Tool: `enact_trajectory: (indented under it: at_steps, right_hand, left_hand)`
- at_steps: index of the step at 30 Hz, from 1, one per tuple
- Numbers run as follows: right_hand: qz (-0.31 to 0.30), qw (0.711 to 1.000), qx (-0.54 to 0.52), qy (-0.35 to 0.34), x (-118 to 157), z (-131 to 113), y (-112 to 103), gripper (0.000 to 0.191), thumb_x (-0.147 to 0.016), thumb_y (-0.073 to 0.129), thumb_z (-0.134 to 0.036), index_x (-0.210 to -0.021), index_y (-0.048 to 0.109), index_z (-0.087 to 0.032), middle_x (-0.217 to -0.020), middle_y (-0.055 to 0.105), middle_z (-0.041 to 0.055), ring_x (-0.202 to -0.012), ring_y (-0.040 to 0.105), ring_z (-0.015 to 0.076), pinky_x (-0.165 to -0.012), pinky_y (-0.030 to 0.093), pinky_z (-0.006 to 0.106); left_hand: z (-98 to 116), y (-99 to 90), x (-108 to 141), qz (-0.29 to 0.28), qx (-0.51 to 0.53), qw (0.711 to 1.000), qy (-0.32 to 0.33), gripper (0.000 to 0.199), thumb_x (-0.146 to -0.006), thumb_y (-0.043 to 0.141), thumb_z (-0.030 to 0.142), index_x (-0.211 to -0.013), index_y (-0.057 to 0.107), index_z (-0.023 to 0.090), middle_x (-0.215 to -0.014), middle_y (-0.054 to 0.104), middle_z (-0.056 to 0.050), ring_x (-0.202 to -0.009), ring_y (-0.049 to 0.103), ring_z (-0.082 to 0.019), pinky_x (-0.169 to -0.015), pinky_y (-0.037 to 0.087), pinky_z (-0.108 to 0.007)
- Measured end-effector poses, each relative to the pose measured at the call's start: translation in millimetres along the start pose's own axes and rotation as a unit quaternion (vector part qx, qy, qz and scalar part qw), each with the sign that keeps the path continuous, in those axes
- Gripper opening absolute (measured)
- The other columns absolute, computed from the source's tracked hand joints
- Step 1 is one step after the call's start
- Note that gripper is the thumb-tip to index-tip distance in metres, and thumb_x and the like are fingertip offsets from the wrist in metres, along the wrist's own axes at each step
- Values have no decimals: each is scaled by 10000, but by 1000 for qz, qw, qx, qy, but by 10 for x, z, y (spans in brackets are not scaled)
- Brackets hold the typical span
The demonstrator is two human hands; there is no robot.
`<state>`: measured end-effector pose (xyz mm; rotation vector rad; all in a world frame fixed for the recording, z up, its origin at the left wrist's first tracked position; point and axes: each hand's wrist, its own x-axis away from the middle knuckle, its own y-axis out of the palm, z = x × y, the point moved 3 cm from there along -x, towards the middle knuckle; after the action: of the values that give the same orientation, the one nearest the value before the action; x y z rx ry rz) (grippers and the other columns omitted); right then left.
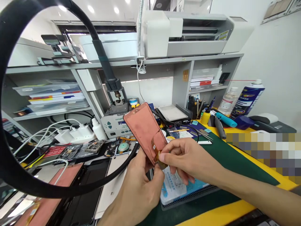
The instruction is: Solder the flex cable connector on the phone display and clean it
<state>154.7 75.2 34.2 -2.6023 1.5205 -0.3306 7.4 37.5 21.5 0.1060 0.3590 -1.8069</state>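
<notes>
My left hand (142,188) grips the lower edge of a phone screen (142,124), held tilted above the bench with its copper-coloured back facing me. A thin orange-brown flex cable (154,147) runs along the screen's lower part. My right hand (188,157) is closed in a pinch at that lower end, thumb and forefinger on the cable's end. Its other fingers curl below. The exact spot between the fingertips is partly hidden. Beneath both hands lies a blue and white packet (174,185) on a dark ridged pad.
A black ring-shaped hose (88,190) loops across the left. Other phone panels (86,191) lie beneath it. A soldering station (117,125) stands behind. At the right are a spray can (246,99), a clear bottle (227,100) and several tools on the green mat (235,163).
</notes>
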Motion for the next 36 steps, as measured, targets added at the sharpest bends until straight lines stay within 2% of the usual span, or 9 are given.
enact_trajectory:
  at_steps: [4,6,10,15,19,23,30,36]
  right_hand:
    - [26,1000,-15,-7,-4,3,20,166,-834,634,-312,-807,643,-149,-559,621,-26,-306,487,59,-290,328,135]
    - [30,999,-21,-18,-6,10,31,117,-822,625,-258,-777,635,-151,-546,605,-37,-307,475,55,-300,341,138]
    - [45,997,-8,-58,-2,17,51,71,-796,613,-205,-744,631,-160,-517,562,-51,-335,476,65,-330,380,157]
    - [92,985,61,-133,17,25,65,63,-759,603,-138,-715,631,-174,-515,520,-67,-389,428,50,-367,336,151]
    - [137,952,158,-221,39,33,70,109,-747,587,-91,-711,629,-185,-573,556,-63,-492,440,54,-449,341,154]
    - [164,914,235,-286,77,10,77,116,-743,592,-77,-686,615,-177,-580,545,-60,-517,441,60,-494,351,176]
    - [185,842,316,-397,137,-85,96,132,-741,586,-38,-681,634,-146,-599,470,-40,-539,409,77,-515,317,229]
    - [174,811,343,-440,135,-71,77,129,-757,591,-40,-771,680,-133,-673,553,4,-569,467,97,-519,345,242]
  left_hand:
    - [-40,30,28,14,-25,999,15,235,-979,428,198,-1192,512,250,-1153,633,-45,-981,605,-174,-833,485,-265]
    - [-69,40,39,23,-18,999,13,231,-976,445,213,-1192,521,244,-1116,645,-52,-947,613,-179,-789,488,-262]
    - [-86,63,34,21,14,1000,13,231,-974,469,245,-1195,536,235,-1141,648,-71,-929,622,-188,-746,479,-260]
    - [-90,76,21,10,60,998,-1,304,-962,507,234,-1266,500,234,-1186,648,-70,-931,630,-188,-745,475,-261]
    - [-70,76,22,9,89,996,14,356,-936,548,178,-1283,507,244,-1300,588,-65,-1103,572,-211,-848,465,-262]
    - [-58,76,9,2,111,993,26,362,-942,538,164,-1292,508,253,-1370,530,-64,-1220,498,-224,-948,435,-282]
    - [-43,55,-18,1,146,989,18,340,-942,528,150,-1271,529,235,-1336,553,-72,-1254,469,-241,-969,437,-303]
    - [-37,44,-5,-6,178,984,2,327,-933,530,140,-1248,553,224,-1333,558,-73,-1229,498,-240,-971,445,-315]
